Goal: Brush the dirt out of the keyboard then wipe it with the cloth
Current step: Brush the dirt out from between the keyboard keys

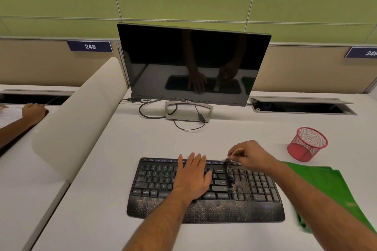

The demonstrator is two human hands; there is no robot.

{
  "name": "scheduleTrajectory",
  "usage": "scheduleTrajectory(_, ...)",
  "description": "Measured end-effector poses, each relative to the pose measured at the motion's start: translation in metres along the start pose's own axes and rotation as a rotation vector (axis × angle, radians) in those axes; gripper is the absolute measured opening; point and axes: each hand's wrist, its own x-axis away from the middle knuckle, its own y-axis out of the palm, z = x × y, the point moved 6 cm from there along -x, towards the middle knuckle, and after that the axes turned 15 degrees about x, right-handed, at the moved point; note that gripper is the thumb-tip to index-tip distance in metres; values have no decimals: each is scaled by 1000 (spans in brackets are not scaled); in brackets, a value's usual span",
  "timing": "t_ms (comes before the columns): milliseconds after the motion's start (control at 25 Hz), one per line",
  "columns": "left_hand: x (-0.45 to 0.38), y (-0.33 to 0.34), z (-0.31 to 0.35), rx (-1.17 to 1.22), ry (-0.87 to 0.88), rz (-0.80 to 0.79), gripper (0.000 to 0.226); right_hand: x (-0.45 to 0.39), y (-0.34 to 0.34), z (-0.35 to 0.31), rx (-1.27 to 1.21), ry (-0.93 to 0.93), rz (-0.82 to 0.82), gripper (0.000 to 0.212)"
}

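Note:
A black keyboard [253, 187] lies on the white desk, with brownish dirt on its wrist rest and between the main keys and the number pad. My left hand [192, 177] rests flat on the middle keys with straight fingers. My right hand [250, 156] hovers over the keyboard's far right edge and pinches a small brush [234, 154] with a pale wooden handle; its bristles touch the top row. A green cloth [330, 187] lies on the desk right of the keyboard, partly under my right forearm.
A dark Dell monitor [193, 65] stands behind the keyboard with cables [155, 115] at its foot. A red mesh cup [307, 143] sits at the right. A beige divider [81, 112] bounds the desk on the left; another person's hand [33, 111] rests beyond it.

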Motion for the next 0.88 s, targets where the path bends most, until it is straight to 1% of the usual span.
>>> scheduleTrajectory(360,1,1,-1,4,0,-9,65,5,-16,38,127,111,-113,9)
scheduleTrajectory(440,1,1,0,3,0,-10,65,5,-21,42,122,134,-102,8)
scheduleTrajectory(520,1,1,0,3,1,-11,65,6,-27,39,34,160,-18,9)
scheduleTrajectory(600,1,1,0,0,1,-8,65,7,-28,30,-140,176,48,9)
scheduleTrajectory(680,2,0,0,-1,0,-6,65,8,-21,18,-305,184,50,11)
scheduleTrajectory(760,2,0,0,0,-1,-5,65,7,-11,7,-347,222,49,19)
scheduleTrajectory(880,2,-1,1,-3,0,-6,65,5,0,6,-414,379,93,22)
